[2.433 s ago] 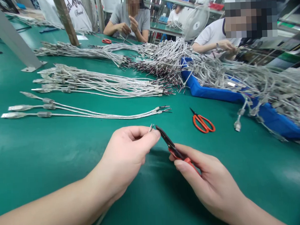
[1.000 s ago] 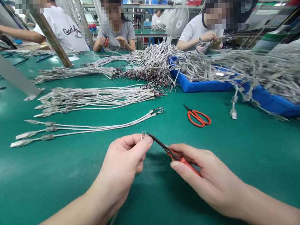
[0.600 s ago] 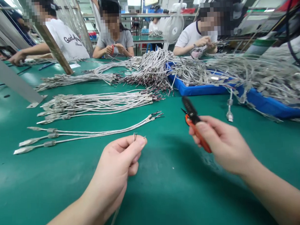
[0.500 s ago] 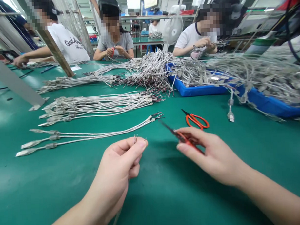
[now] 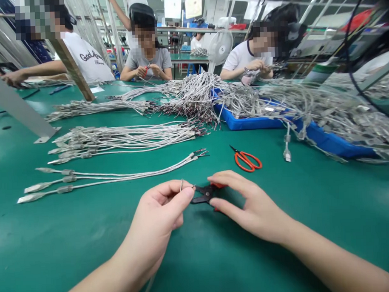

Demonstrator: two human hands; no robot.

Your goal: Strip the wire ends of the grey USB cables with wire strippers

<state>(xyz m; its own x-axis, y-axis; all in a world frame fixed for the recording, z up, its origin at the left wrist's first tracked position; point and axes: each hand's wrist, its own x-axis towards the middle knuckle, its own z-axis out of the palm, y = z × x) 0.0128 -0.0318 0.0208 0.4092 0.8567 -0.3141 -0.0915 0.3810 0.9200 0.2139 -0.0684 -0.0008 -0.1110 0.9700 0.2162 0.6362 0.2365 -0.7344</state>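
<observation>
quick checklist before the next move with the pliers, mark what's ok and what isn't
1. Left hand gripping the cable: ok, held near its wires.
2. Right hand on the pliers: ok.
3. Jaws apart: ok, open.
4. Wire seated between them: cannot tell, too small.
5. Thumb clear of the jaws: not ok, tips right beside it.
6. Scissors out of the way: ok, lying apart.

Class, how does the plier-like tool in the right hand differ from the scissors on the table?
The plier-like tool is in the right hand, while the scissors lie on the green table, untouched. The plier-like tool's jaws stand apart; the scissors' blades look closed. The plier-like tool's jaws are broad, whereas the scissors taper to a thin point. Both have dark working ends and reddish handles.
</observation>
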